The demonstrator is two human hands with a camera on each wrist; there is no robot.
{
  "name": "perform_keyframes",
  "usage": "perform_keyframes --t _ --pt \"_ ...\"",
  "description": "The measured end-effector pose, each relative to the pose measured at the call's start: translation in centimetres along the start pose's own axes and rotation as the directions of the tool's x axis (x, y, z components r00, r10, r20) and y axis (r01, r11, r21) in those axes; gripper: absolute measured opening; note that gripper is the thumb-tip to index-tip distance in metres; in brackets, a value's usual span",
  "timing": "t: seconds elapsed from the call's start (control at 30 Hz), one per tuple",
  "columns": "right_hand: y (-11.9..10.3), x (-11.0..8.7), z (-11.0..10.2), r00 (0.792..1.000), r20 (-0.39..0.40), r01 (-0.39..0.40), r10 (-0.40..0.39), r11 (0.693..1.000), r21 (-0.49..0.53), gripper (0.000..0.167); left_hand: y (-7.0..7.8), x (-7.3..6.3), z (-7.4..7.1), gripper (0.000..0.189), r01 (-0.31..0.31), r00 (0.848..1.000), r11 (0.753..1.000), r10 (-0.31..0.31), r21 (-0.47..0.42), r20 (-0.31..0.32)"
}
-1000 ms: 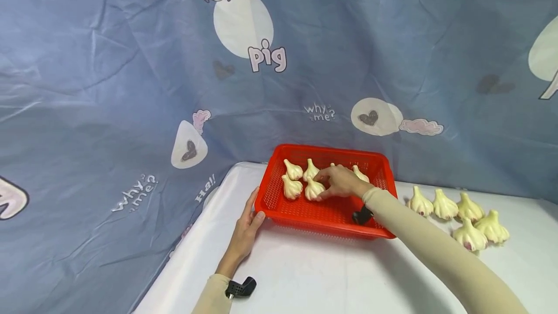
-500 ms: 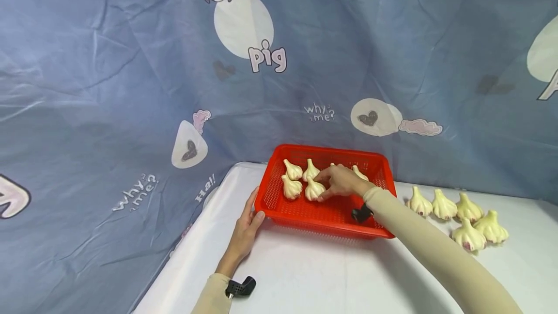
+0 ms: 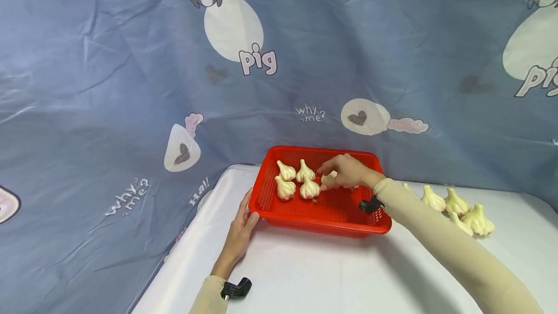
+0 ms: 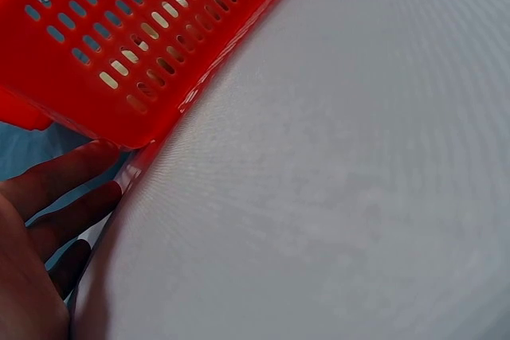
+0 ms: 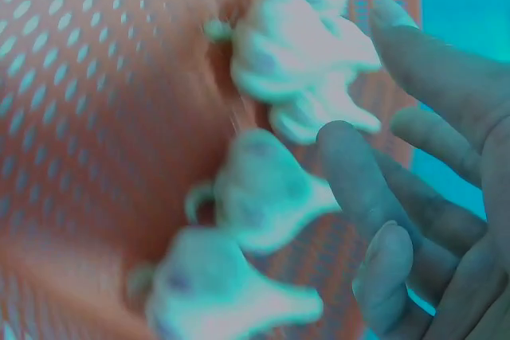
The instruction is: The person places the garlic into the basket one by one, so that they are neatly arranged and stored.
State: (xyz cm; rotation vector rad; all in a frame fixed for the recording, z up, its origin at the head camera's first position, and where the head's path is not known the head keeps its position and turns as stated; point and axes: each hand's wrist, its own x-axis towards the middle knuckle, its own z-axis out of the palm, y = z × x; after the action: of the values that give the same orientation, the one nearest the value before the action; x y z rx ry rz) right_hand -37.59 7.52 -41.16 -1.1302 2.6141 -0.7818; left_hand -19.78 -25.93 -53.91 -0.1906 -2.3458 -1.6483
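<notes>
Garlic bulbs [image 3: 309,189] lie beside and below the right hand [image 3: 348,170]; its fingers [image 5: 349,166] are spread wide.

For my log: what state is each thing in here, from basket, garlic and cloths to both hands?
Red basket: upright, loaded with garlic.
Garlic bulbs inside: whole, stems on.
Garlic bulbs outside: whole, partly hidden by a sleeve.
White cloth: spread under the basket.
Blue backdrop: hanging, creased.
Left hand: fingers extended, touching the basket's corner.
Right hand: fingers parted among the bulbs, none plainly in its grip.
</notes>
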Motion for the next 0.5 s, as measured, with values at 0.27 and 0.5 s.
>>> perform_keyframes --t 0.27,0.5 --pt "-0.5 -4.6 -5.4 0.998 -0.052 0.032 -0.043 0.980 -0.195 0.041 0.1 -0.1 -0.2 0.067 -0.009 1.000 1.000 0.009 0.010 0.003" --pt "-0.7 -10.0 -8.9 0.999 -0.039 -0.012 0.001 0.958 -0.285 0.040 0.3 -0.1 -0.1 0.068 0.003 1.000 1.000 -0.003 0.018 0.006"
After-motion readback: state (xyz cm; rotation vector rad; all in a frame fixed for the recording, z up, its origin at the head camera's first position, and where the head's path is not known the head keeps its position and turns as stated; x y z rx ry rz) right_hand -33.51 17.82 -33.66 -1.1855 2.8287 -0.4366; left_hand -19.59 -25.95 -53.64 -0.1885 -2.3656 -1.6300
